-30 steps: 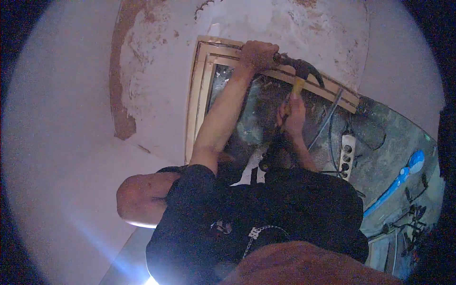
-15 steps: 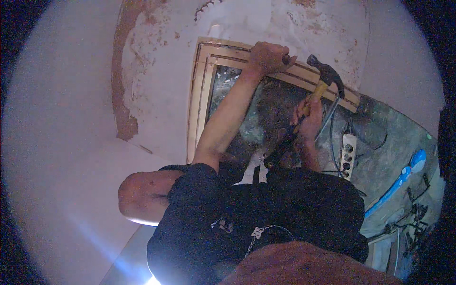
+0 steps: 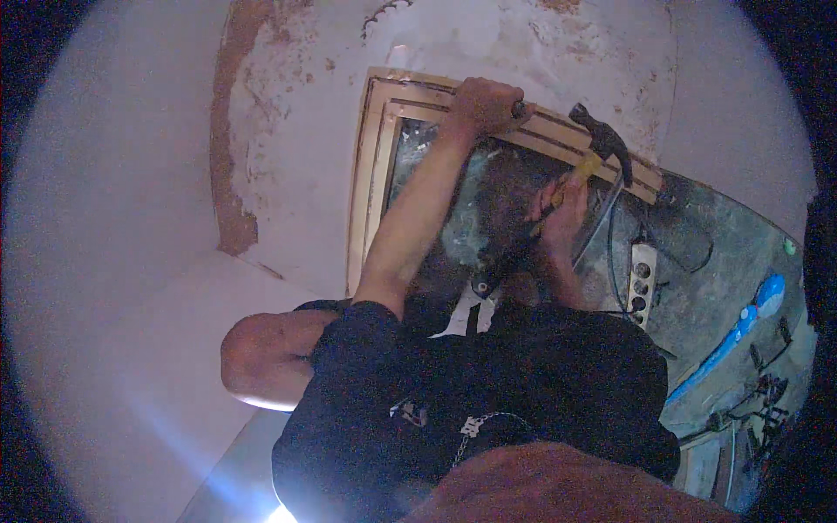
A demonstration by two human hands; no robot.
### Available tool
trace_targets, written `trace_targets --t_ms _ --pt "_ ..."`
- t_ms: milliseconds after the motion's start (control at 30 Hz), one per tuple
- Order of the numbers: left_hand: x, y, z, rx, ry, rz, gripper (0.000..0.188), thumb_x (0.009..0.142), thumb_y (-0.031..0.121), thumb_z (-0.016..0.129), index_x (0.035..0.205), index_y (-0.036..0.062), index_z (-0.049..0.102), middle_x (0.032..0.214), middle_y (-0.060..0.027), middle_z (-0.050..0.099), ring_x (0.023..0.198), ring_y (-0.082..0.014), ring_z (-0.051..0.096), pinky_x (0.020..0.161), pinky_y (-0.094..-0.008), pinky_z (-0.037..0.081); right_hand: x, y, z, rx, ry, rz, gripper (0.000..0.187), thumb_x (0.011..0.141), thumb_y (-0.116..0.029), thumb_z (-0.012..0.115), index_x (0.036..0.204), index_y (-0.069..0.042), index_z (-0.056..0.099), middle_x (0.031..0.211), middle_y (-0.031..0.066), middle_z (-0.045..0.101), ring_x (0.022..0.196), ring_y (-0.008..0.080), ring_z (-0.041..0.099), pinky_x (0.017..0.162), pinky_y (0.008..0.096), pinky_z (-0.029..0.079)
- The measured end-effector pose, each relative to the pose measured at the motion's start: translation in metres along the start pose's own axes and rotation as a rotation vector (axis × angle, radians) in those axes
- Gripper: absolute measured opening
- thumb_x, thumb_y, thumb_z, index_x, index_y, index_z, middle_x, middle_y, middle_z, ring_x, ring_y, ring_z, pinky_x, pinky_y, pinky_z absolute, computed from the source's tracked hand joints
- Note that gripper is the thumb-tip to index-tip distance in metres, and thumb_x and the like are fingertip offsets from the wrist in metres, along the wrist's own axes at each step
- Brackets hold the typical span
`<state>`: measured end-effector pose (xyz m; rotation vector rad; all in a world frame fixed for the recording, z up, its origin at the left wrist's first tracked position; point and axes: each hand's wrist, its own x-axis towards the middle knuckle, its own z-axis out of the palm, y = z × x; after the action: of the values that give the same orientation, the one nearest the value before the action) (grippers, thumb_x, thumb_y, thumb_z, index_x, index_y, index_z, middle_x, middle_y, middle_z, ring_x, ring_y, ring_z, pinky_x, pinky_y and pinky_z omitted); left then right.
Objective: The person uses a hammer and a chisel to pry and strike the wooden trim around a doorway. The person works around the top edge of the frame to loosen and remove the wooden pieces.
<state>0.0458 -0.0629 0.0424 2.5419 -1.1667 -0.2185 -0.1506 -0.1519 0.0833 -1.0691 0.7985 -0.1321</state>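
Observation:
My left hand [image 3: 490, 105] is closed at the top rail of the wooden frame [image 3: 359, 183]. It grips a tool whose dark round end [image 3: 520, 109] pokes out beside the thumb; the rest is hidden in the fist, so its kind is unclear. My right hand [image 3: 567, 209] is wrapped round the yellowish handle of a claw hammer [image 3: 605, 139]. The dark hammer head is close to the right part of the top rail, to the right of my left fist. A dark thing with a round pivot [image 3: 481, 287] shows below my right hand, partly hidden.
A white power strip [image 3: 641, 283] with dark cables lies on the floor right of my right arm. Farther right are a long blue object [image 3: 728, 336] and a tangle of dark items [image 3: 763, 410]. A patchy plastered wall [image 3: 296, 113] rises behind the frame.
My right hand and the hammer have shifted slightly, the head tipping a little down and right. The left fist stays at the top rail.

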Motion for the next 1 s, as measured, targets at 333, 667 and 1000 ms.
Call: trace_targets --t_ms 333,667,1000 --pt "-0.002 -0.001 -0.01 0.01 0.092 0.012 0.035 0.079 0.048 0.057 0.077 0.0138 0.064 0.071 -0.0079 0.065 0.064 -0.0284 0.065 0.055 -0.0424 0.052 0.008 0.012 -0.003 -0.103 -0.144 -0.035 0.027 0.097 -0.037 0.039 0.091 -0.01 0.041 0.056 0.0021 0.042 0.039 0.0124 0.041 0.032 0.0278 0.037" --pt "-0.004 -0.019 -0.003 0.038 -0.056 -0.04 0.027 0.073 0.041 0.06 0.08 0.0151 0.064 0.076 -0.0093 0.067 0.071 -0.0295 0.066 0.064 -0.0441 0.054 0.009 0.007 0.004 -0.147 -0.174 0.032 0.031 0.097 -0.041 0.039 0.089 -0.011 0.042 0.056 0.0013 0.042 0.039 0.0125 0.041 0.032 0.027 0.036" --pt "-0.008 -0.019 -0.006 0.042 -0.063 -0.039 0.037 0.078 0.048 0.057 0.08 0.012 0.065 0.078 -0.01 0.067 0.07 -0.0306 0.066 0.065 -0.0444 0.053 0.019 0.004 0.017 -0.033 -0.172 0.022 0.028 0.098 -0.038 0.037 0.09 -0.011 0.041 0.056 0.0015 0.039 0.04 0.0115 0.039 0.033 0.0262 0.033"
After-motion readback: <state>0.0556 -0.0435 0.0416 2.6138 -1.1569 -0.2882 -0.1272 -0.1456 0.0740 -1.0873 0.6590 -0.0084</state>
